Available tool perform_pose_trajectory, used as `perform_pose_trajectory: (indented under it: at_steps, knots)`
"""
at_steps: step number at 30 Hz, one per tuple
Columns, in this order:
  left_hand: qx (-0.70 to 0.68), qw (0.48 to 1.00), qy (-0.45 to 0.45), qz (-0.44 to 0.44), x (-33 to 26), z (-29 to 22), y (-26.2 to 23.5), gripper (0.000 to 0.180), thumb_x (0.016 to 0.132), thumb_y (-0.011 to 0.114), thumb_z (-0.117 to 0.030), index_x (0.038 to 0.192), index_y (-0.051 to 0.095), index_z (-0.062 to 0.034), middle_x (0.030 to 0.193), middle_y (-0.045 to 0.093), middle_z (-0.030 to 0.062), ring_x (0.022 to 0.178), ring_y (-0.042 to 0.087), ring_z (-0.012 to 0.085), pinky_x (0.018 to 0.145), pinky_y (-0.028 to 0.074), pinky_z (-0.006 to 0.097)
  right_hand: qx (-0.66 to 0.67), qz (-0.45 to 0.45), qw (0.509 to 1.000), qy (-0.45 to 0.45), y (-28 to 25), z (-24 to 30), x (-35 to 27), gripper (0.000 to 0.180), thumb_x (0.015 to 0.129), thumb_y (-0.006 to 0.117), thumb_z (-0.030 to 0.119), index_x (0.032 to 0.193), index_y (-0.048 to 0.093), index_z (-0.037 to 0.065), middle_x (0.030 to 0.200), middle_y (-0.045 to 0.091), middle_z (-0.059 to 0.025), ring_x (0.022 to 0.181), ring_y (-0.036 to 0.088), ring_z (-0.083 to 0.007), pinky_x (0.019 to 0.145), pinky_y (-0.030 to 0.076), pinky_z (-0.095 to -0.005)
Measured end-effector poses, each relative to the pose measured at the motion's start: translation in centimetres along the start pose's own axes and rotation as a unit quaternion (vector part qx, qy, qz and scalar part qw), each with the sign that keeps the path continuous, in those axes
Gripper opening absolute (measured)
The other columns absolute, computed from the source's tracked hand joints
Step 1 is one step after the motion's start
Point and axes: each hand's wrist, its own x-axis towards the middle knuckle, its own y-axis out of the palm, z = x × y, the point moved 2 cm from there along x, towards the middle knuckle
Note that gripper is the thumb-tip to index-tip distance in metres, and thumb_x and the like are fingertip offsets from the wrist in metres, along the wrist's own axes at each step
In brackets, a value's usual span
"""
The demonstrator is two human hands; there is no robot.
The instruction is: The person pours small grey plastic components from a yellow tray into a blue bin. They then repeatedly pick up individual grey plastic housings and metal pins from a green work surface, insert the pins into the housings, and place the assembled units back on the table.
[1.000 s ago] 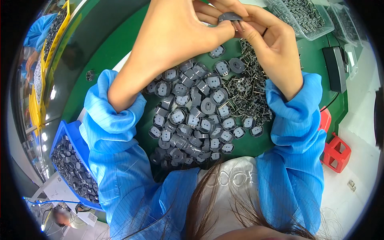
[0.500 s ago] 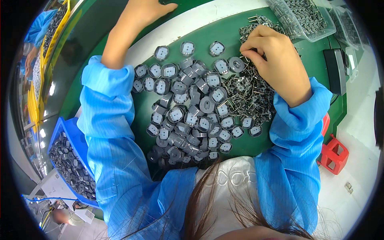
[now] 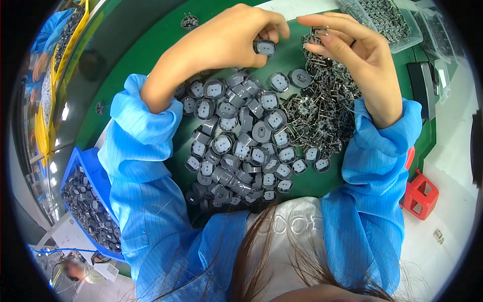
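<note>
My left hand [image 3: 229,38] reaches over the near heap and is closed round a dark grey round housing [image 3: 266,48] with a pale inside face. Facing it, my right hand [image 3: 359,48] pinches a small black part with metal pins [image 3: 317,35] between thumb and fingers. The two held pieces are a short gap apart. Below the left hand spreads a heap of similar housings [image 3: 261,132], some face up, others on their sides. Under and beside my right hand lies a tangled pile of pinned parts [image 3: 322,108].
A clear plastic box [image 3: 385,25] of pinned parts stands at the far right. At the left is a blue bin [image 3: 108,186] filled with dark pieces. Single parts [image 3: 189,21] lie on the green surface beyond the white strip. A red plastic object [image 3: 421,195] is at the right.
My left hand has come back from the far side to the right and picked up a housing. My right hand has lifted from the pile with a pinned part. Two parts now show on the far surface.
</note>
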Motion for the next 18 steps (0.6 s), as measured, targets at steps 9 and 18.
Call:
perform_pose_trajectory:
  at_steps: [9, 18]
  knots:
    - [0.031, 0.997, -0.023, -0.06, 0.1, -0.8, -1.6, 0.029, 0.075, 0.08, -0.008, 0.101, 0.071, 0.0029, 0.098, 0.069, 0.0169, 0.088, 0.068, 0.0278, 0.082, 0.056, 0.035, -0.075, -0.026, 0.997, -0.021, -0.2, -0.9, 0.3, 0.02, 0.1, 0.068, 0.011, 0.111, 0.075, -0.004, 0.118, 0.072, -0.0096, 0.11, 0.067, -0.0147, 0.096, 0.054, -0.0277]
    - [-0.267, 0.96, -0.055, -0.058, -0.4, -3.8, -1.7, 0.031, 0.081, 0.076, 0.001, 0.111, 0.072, 0.0083, 0.091, 0.073, 0.009, 0.078, 0.064, 0.0075, 0.074, 0.055, 0.023, -0.172, -0.097, 0.974, -0.108, 1.1, 0.5, 0.1, 0.016, 0.091, 0.075, 0.0, 0.108, 0.075, -0.002, 0.11, 0.075, -0.0084, 0.101, 0.07, -0.0143, 0.088, 0.057, -0.0277]
